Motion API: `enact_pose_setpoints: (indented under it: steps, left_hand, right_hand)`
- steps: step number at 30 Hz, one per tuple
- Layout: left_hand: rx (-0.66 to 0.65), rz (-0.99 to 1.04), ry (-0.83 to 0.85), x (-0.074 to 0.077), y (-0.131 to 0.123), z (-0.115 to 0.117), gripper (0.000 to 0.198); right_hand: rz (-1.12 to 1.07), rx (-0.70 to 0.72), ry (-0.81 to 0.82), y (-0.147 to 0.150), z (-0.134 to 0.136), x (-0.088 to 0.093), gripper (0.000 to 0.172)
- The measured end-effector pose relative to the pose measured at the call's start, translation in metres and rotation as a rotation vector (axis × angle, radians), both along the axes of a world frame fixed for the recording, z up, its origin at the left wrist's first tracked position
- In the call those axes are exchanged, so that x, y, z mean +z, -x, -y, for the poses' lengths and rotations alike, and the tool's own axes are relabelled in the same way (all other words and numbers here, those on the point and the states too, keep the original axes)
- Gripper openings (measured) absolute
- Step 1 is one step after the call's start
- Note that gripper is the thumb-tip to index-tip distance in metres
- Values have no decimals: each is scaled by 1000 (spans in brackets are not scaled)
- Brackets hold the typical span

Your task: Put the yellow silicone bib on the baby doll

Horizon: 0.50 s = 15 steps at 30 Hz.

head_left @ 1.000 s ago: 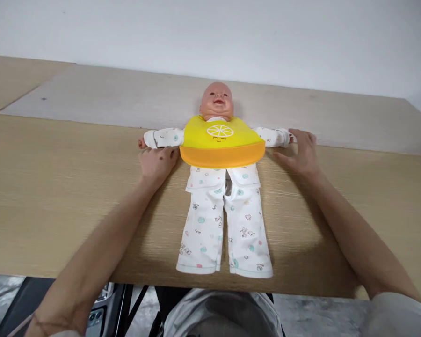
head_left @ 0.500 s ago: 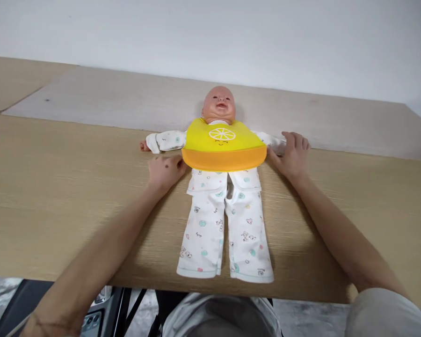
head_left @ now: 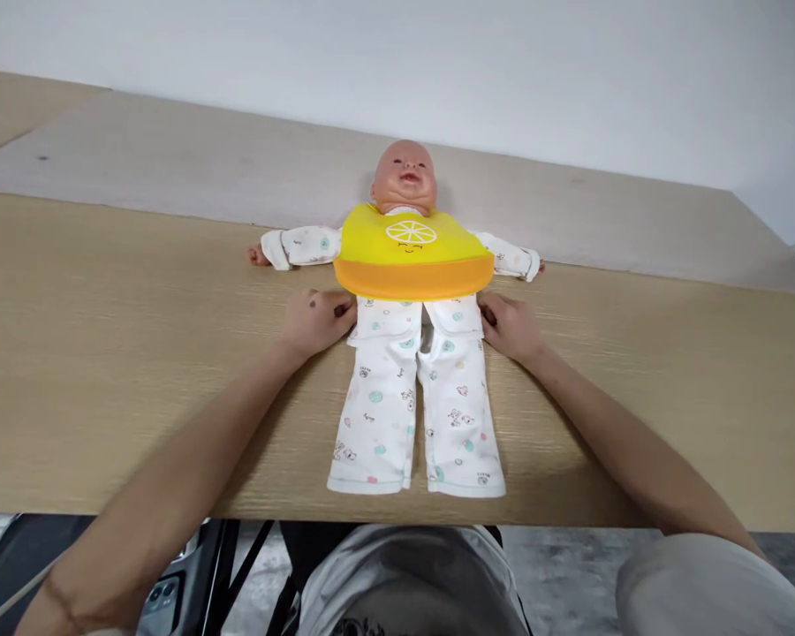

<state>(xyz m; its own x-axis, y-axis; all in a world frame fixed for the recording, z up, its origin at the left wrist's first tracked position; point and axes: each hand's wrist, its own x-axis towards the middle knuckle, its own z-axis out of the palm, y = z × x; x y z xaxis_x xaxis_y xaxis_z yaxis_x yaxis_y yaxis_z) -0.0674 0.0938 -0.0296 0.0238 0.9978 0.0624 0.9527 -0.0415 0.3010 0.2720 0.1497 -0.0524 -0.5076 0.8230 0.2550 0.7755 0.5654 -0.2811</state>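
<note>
A baby doll (head_left: 403, 177) lies on its back on the wooden table (head_left: 106, 353), arms spread. It wears a yellow and orange bib (head_left: 412, 254) with a lemon face, a white patterned top and white patterned trousers (head_left: 414, 406). My left hand (head_left: 316, 320) rests at the doll's left hip, fingers curled against the hem of the top. My right hand (head_left: 509, 325) sits at the other hip, fingers curled on the cloth's edge. Whether either hand pinches the fabric is unclear.
A paler board (head_left: 172, 168) lies along the back of the table against a white wall. The table's front edge is just below the trouser cuffs. Dark chair parts (head_left: 192, 574) show under the edge at lower left.
My right hand has left the doll's sleeve and moved down and inward to its hip. My left hand shifted slightly right to the other hip.
</note>
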Motion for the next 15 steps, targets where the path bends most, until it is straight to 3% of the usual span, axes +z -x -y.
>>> enact_pose_setpoints:
  steps: [8,15]
  left_hand:
    - [-95,17,60,8,0,-1,28]
    - [-96,53,48,8,2,-1,29]
  right_hand:
    - [-30,17,42,-1,1,3,17]
    - [-45,15,46,0,1,4,19]
